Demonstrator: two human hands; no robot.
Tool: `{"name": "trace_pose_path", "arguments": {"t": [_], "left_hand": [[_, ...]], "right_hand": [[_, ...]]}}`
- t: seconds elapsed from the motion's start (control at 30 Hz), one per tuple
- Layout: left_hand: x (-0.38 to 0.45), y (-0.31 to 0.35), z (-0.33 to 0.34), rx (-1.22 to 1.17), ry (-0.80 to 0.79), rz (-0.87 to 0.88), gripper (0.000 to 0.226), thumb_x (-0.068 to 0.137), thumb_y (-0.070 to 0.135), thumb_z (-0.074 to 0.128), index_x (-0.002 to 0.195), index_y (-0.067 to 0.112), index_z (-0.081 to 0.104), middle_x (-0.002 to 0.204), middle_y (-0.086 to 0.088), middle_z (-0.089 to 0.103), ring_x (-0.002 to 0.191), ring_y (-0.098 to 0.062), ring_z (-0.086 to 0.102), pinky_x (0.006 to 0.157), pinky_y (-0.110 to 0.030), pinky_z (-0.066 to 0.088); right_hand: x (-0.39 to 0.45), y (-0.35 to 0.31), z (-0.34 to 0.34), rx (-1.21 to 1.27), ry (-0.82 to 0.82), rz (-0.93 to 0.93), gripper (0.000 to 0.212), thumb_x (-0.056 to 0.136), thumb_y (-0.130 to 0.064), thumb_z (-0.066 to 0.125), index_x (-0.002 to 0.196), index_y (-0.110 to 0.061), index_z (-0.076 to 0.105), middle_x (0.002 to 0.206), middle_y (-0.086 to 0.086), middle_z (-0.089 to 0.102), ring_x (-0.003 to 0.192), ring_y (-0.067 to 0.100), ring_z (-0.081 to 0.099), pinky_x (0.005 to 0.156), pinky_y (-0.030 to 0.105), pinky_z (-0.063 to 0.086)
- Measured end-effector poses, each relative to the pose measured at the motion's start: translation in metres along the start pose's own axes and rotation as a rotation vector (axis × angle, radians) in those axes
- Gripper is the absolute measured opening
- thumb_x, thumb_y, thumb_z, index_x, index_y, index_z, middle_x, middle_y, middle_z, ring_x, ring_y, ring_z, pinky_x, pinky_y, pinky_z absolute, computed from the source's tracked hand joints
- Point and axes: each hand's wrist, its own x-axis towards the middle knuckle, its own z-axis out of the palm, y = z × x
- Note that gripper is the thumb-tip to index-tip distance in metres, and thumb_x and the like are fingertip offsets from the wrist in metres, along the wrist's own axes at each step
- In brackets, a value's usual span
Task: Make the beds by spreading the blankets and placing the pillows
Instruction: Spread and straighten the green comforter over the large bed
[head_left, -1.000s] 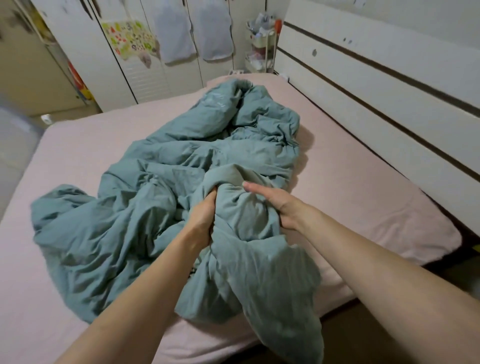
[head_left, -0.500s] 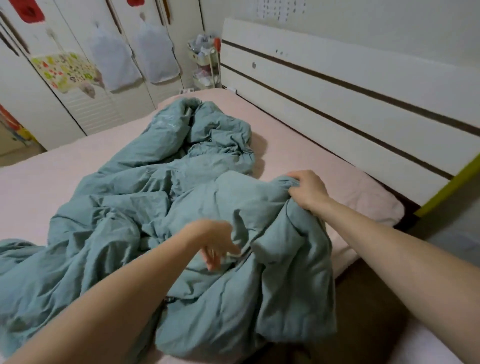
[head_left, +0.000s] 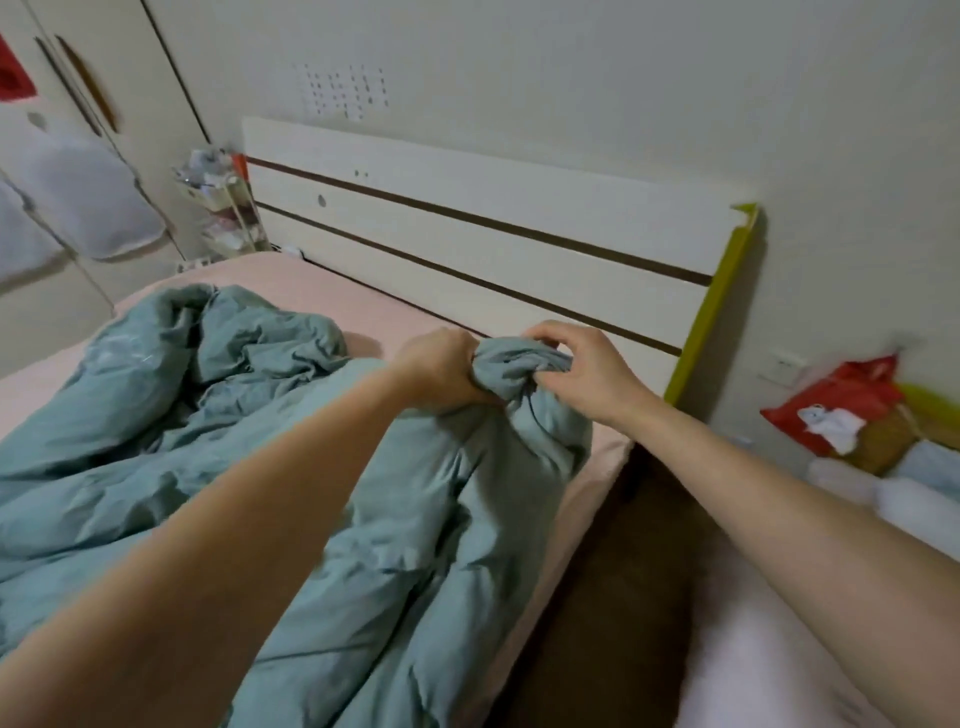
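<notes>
Blanket (head_left: 171, 415) lies crumpled on the bed (head_left: 322, 291); my left hand (head_left: 441, 371) and right hand (head_left: 587, 371) both grip one bunched corner near the headboard (head_left: 493, 244). I judge spreading has just begun: next I must part my hands along the edge and pull it flat.

We grip a bunched corner of the teal blanket (head_left: 291, 467) with our left hand (head_left: 441, 371) and right hand (head_left: 587, 371), near the bed's (head_left: 374, 306) headboard (head_left: 493, 234) edge.

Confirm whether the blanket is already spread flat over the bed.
No, the blanket lies crumpled in a heap on the bed, with both the left hand and right hand gripping one bunched end.
</notes>
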Motion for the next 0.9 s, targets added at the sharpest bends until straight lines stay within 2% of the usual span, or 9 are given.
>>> {"name": "trace_pose_path", "arguments": {"t": [0.13, 0.2, 0.27, 0.37, 0.53, 0.63, 0.73, 0.83, 0.9], "left_hand": [[0.031, 0.011, -0.042, 0.103, 0.322, 0.028, 0.031, 0.071, 0.046, 0.070, 0.087, 0.019, 0.068, 0.088, -0.007, 0.070, 0.084, -0.031, 0.063, 0.074, -0.035, 0.050], [0.038, 0.007, -0.061, 0.139, 0.476, 0.040, 0.023, 0.074, 0.039, 0.066, 0.084, 0.018, 0.065, 0.085, -0.009, 0.069, 0.084, -0.035, 0.062, 0.072, -0.036, 0.048], [0.035, -0.003, -0.073, 0.182, 0.555, 0.001, 0.018, 0.077, 0.036, 0.063, 0.081, 0.018, 0.060, 0.082, -0.010, 0.066, 0.081, -0.035, 0.061, 0.071, -0.036, 0.046], [0.025, -0.018, -0.074, 0.238, 0.289, -0.049, 0.023, 0.076, 0.041, 0.069, 0.087, 0.023, 0.060, 0.087, -0.004, 0.065, 0.086, -0.031, 0.061, 0.075, -0.033, 0.045], [0.004, -0.036, -0.044, -0.395, -0.677, -0.099, 0.040, 0.069, 0.051, 0.075, 0.097, 0.027, 0.060, 0.092, 0.009, 0.068, 0.079, -0.006, 0.062, 0.076, -0.023, 0.049], [0.016, -0.038, -0.005, -0.086, -0.661, -0.029, 0.019, 0.085, 0.030, 0.069, 0.100, 0.020, 0.061, 0.106, -0.002, 0.067, 0.085, -0.013, 0.060, 0.081, -0.025, 0.046], [0.043, -0.030, 0.024, 0.301, -0.416, 0.106, 0.022, 0.089, 0.021, 0.059, 0.106, 0.008, 0.063, 0.107, -0.011, 0.065, 0.095, -0.026, 0.061, 0.084, -0.033, 0.049], [0.068, -0.011, 0.033, 0.309, -0.159, 0.159, 0.019, 0.090, 0.012, 0.050, 0.105, 0.009, 0.061, 0.108, -0.011, 0.063, 0.099, -0.031, 0.060, 0.087, -0.038, 0.050], [0.087, 0.000, 0.036, 0.228, -0.198, 0.209, 0.017, 0.089, 0.012, 0.052, 0.103, 0.010, 0.060, 0.103, -0.007, 0.061, 0.097, -0.029, 0.058, 0.085, -0.036, 0.048]], "right_hand": [[0.009, 0.017, -0.015, 0.005, -0.296, 0.195, 0.072, 0.061, -0.037, 0.087, 0.123, -0.030, 0.051, 0.114, -0.019, 0.059, 0.102, -0.004, 0.056, 0.083, 0.012, 0.043], [0.002, 0.025, -0.002, 0.011, -0.294, 0.293, 0.069, 0.066, -0.030, 0.086, 0.126, -0.024, 0.053, 0.109, -0.018, 0.057, 0.102, 0.002, 0.057, 0.068, 0.001, 0.040], [-0.003, 0.036, 0.010, -0.147, -0.286, 0.386, 0.058, 0.074, -0.031, 0.080, 0.125, -0.015, 0.057, 0.111, -0.004, 0.064, 0.105, 0.014, 0.059, 0.065, 0.010, 0.041], [0.003, 0.058, 0.001, -0.206, -0.182, 0.429, 0.040, 0.075, -0.029, 0.078, 0.108, -0.010, 0.068, 0.108, 0.010, 0.069, 0.102, 0.026, 0.063, 0.076, 0.023, 0.046], [0.009, 0.075, -0.045, -0.354, -0.090, 0.447, 0.012, 0.074, -0.016, 0.074, 0.070, -0.022, 0.065, 0.082, 0.008, 0.069, 0.087, 0.026, 0.065, 0.067, 0.027, 0.043], [-0.008, 0.082, -0.047, -0.464, -0.091, 0.496, 0.034, 0.077, -0.006, 0.062, 0.059, -0.033, 0.051, 0.085, 0.008, 0.068, 0.087, 0.025, 0.062, 0.071, 0.029, 0.044], [-0.032, 0.100, -0.036, -0.569, -0.026, 0.660, 0.018, 0.077, -0.012, 0.053, 0.076, -0.026, 0.063, 0.095, 0.004, 0.067, 0.095, 0.028, 0.062, 0.084, 0.037, 0.049], [-0.047, 0.118, -0.029, -0.606, 0.072, 0.813, 0.021, 0.085, -0.014, 0.052, 0.102, -0.019, 0.064, 0.108, 0.010, 0.066, 0.099, 0.032, 0.063, 0.081, 0.035, 0.051], [-0.050, 0.132, -0.028, -0.519, 0.138, 0.896, 0.016, 0.090, -0.010, 0.047, 0.099, -0.010, 0.061, 0.099, 0.014, 0.066, 0.084, 0.032, 0.066, 0.069, 0.034, 0.056]]}}
